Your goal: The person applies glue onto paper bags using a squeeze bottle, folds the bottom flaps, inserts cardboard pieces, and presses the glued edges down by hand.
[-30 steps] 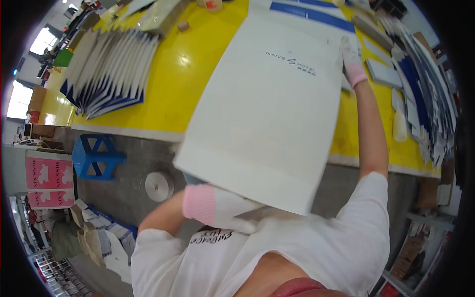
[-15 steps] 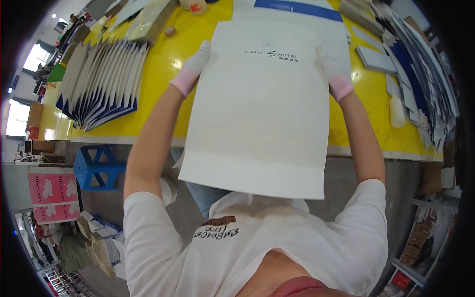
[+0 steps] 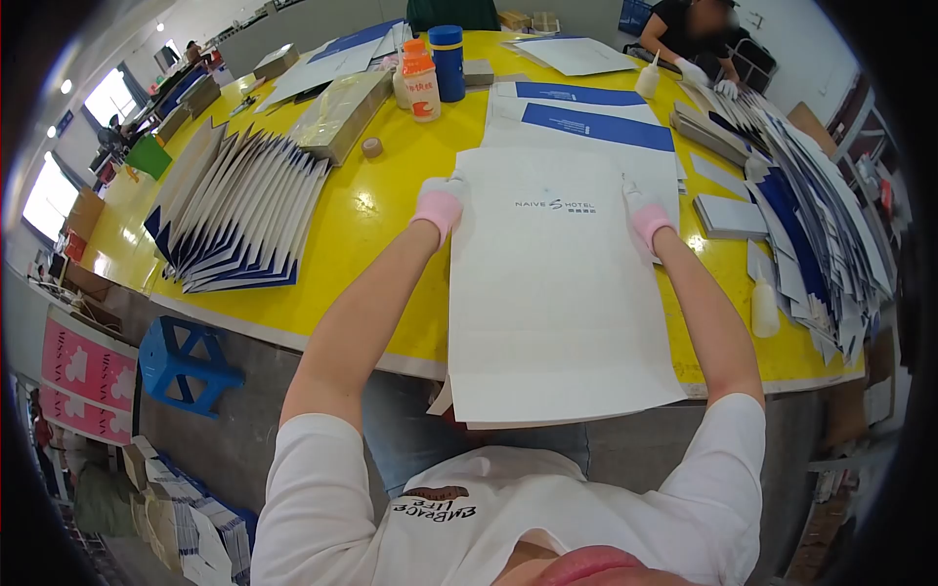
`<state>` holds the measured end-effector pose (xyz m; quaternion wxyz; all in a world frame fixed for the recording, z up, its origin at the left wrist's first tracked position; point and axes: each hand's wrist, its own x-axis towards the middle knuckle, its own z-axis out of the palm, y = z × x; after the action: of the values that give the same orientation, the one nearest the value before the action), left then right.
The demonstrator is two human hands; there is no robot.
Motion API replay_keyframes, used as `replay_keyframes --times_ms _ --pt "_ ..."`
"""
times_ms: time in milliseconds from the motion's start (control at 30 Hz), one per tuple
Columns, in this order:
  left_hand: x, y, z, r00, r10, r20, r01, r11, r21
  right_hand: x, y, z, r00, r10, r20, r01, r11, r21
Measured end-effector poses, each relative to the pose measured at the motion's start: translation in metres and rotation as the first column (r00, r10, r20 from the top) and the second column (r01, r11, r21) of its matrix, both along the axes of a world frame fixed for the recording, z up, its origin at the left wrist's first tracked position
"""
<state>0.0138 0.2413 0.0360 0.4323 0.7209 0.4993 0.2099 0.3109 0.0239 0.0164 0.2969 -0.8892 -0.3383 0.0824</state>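
Note:
A flat white paper bag point(image 3: 562, 303) printed "NAIVE HOTEL" lies in front of me, its near end reaching past the table edge. My left hand point(image 3: 443, 202), in a white glove with a pink cuff, grips its left edge near the far end; the fingertips are partly hidden. On the opposite edge, my right hand point(image 3: 645, 215), gloved the same way, holds the bag with some fingers on top of the printed face. Beyond it lie white sheets with blue bands point(image 3: 596, 127), partly covered by the bag.
Fanned white-and-blue folded bags point(image 3: 244, 210) stand left on the yellow table point(image 3: 381, 283). An orange-capped bottle point(image 3: 420, 83) and a blue container point(image 3: 447, 63) are behind. At right are a squeeze bottle point(image 3: 765, 308), white cards point(image 3: 731, 217) and stacked bags point(image 3: 821, 225). Another person point(image 3: 684, 39) sits at the far right.
My view has tilted up, showing more of the far table and the other person. The bag has shifted a little rightward and lower in view, with both hands still at its edges.

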Motion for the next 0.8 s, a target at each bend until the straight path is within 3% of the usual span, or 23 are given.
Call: replay_keyframes --times_ms 67,133,167,200,267,300,367,467,567,667,733,800 --pt "0.001 -0.005 -0.003 0.999 -0.014 0.052 0.016 0.999 -0.034 0.021 0.008 -0.017 0.989 0.043 0.143 -0.034 0.997 -0.065" --pt "0.010 0.001 -0.025 0.987 0.037 0.154 -0.064 0.983 0.170 0.030 0.013 -0.024 0.939 0.117 0.323 -0.078 0.988 -0.131" --pt "0.013 -0.001 -0.044 0.980 0.049 0.195 -0.100 0.961 0.260 0.027 0.005 -0.033 0.938 0.112 0.329 -0.063 0.986 -0.156" --pt "0.011 -0.017 -0.043 0.987 0.064 0.146 -0.098 0.965 0.244 0.020 -0.004 -0.039 0.936 0.108 0.335 -0.048 0.982 -0.180" --pt "0.010 -0.046 -0.016 0.995 0.083 0.052 -0.092 0.970 0.226 -0.026 -0.009 -0.004 0.979 -0.024 0.201 0.064 0.978 -0.196" --pt "0.013 -0.047 -0.028 0.998 0.062 0.025 -0.067 0.898 0.435 -0.035 -0.009 -0.005 0.969 -0.035 0.245 0.070 0.988 -0.138" --pt "0.017 -0.043 -0.049 0.999 0.035 -0.017 -0.008 0.619 0.786 -0.046 -0.010 -0.004 0.938 -0.062 0.342 0.069 0.998 -0.007" --pt "0.018 -0.043 -0.050 0.991 -0.094 -0.093 0.130 0.552 0.824 -0.057 -0.012 0.013 0.689 0.270 0.672 -0.251 0.959 -0.127" --pt "0.022 -0.037 -0.058 0.991 -0.084 -0.106 0.134 0.498 0.857 -0.046 -0.006 -0.001 0.642 0.372 0.671 -0.316 0.925 -0.210" --pt "0.019 -0.033 -0.056 0.983 -0.186 0.005 0.119 0.650 0.751 -0.056 0.005 0.001 0.737 0.311 0.600 -0.236 0.950 -0.203" --pt "0.023 -0.027 -0.041 0.993 -0.104 0.060 0.057 0.847 0.529 -0.049 0.011 0.017 0.899 0.250 0.360 -0.235 0.968 -0.086" --pt "0.030 -0.016 -0.027 0.997 -0.033 0.073 0.008 0.949 0.316 -0.039 0.020 0.024 0.987 0.138 0.087 -0.148 0.983 0.112"
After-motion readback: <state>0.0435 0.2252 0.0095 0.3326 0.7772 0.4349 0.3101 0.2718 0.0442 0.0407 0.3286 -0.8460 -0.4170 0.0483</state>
